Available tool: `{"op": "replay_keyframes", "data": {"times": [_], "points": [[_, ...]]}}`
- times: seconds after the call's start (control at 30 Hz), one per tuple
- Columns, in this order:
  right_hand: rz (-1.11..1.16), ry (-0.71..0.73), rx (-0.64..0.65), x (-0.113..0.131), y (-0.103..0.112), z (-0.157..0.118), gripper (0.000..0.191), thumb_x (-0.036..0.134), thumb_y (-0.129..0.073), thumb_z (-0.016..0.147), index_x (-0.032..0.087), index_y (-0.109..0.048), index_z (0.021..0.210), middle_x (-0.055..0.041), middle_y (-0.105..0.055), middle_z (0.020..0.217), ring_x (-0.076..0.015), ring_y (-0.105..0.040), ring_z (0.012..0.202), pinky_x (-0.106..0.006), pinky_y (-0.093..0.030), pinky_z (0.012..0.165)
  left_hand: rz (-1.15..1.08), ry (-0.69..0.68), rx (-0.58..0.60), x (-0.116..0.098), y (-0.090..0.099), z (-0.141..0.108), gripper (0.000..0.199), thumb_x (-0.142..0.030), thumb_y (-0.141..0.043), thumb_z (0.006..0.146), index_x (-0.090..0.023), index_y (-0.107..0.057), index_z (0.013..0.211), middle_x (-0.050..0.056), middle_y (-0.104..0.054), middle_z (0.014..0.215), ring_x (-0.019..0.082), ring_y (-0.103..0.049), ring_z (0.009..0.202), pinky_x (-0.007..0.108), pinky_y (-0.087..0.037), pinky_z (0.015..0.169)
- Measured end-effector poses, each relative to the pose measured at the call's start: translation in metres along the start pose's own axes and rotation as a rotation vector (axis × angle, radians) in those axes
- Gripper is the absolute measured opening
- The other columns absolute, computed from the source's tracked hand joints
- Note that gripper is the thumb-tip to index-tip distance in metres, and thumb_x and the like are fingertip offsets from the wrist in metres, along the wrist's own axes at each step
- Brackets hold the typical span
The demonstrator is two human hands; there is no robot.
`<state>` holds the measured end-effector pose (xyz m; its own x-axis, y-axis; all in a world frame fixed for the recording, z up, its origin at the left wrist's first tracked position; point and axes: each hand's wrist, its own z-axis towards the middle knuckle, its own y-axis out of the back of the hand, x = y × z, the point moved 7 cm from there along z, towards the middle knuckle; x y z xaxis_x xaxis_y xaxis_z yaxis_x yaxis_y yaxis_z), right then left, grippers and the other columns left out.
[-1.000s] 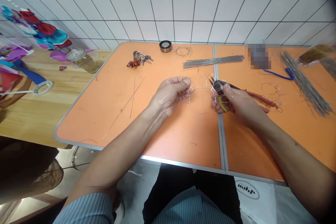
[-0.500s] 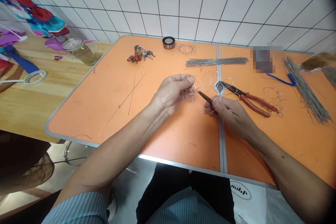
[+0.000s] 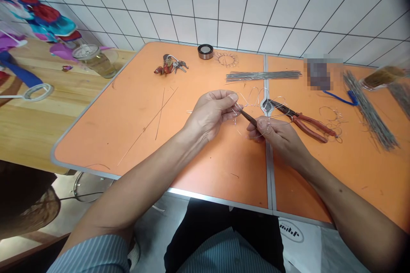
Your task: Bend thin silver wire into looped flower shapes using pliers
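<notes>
My left hand (image 3: 213, 108) pinches a thin silver wire piece (image 3: 254, 103), bent into a ring with upright loops. In my right hand (image 3: 272, 132) is a slim dark pointed tool (image 3: 248, 116) that looks like tweezers, gripped between thumb and fingers. Its tip meets the wire beside my left fingertips; whether it clamps the wire is too small to tell. The far side of the wire ring spreads over my right hand. Just beyond that hand, red-handled pliers (image 3: 296, 118) lie on the orange table (image 3: 205, 170).
A bundle of straight wires (image 3: 262, 76) lies at the back, near a roll of tape (image 3: 205, 51), a finished-looking wire ring (image 3: 226, 59) and keys (image 3: 179, 66). Another wire bundle (image 3: 371, 111) is at right. Loose wires (image 3: 150, 123) lie left; a lidded cup (image 3: 94, 60) is on the wooden table.
The tip of the dark tool has moved up and left to the wire at my left fingertips. My left hand has stayed almost still, keeping its pinch on the wire.
</notes>
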<state>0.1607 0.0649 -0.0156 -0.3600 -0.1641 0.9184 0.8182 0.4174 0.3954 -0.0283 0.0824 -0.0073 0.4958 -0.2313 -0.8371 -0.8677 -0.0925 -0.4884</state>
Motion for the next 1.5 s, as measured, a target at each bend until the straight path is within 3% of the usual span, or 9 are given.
{"op": "replay_keyframes", "data": {"times": [0.23, 0.67, 1.5], "points": [[0.009, -0.012, -0.011, 0.0016, 0.0006, 0.0002, 0.062, 0.076, -0.053, 0.107, 0.021, -0.078, 0.095, -0.0081, -0.076, 0.091, -0.0219, -0.068, 0.083, -0.036, -0.052, 0.075, -0.038, -0.006, -0.021, -0.0005, -0.0039, -0.0028, 0.020, -0.012, -0.085, 0.088, -0.014, -0.068, 0.077, 0.001, -0.070, 0.069, 0.015, -0.077, 0.072, 0.025, -0.058, 0.074], [-0.072, 0.050, -0.009, 0.0029, 0.0020, -0.0004, 0.061, 0.073, -0.049, 0.111, 0.022, -0.078, 0.095, -0.0073, -0.077, 0.092, -0.0225, -0.070, 0.084, -0.037, -0.051, 0.077, 0.007, -0.045, -0.025, -0.0012, -0.0046, -0.0041, 0.029, -0.022, -0.095, 0.079, -0.016, -0.066, 0.079, 0.000, -0.069, 0.070, 0.020, -0.082, 0.082, 0.024, -0.057, 0.072], [-0.098, 0.005, -0.048, 0.0064, 0.0047, -0.0032, 0.060, 0.070, -0.051, 0.111, 0.021, -0.080, 0.090, -0.0053, -0.069, 0.081, -0.0208, -0.060, 0.075, -0.036, -0.043, 0.069, 0.003, -0.049, -0.036, -0.0018, -0.0065, -0.0068, 0.021, -0.014, -0.089, 0.084, -0.014, -0.068, 0.079, 0.001, -0.070, 0.072, 0.016, -0.078, 0.071, 0.025, -0.058, 0.073]]}}
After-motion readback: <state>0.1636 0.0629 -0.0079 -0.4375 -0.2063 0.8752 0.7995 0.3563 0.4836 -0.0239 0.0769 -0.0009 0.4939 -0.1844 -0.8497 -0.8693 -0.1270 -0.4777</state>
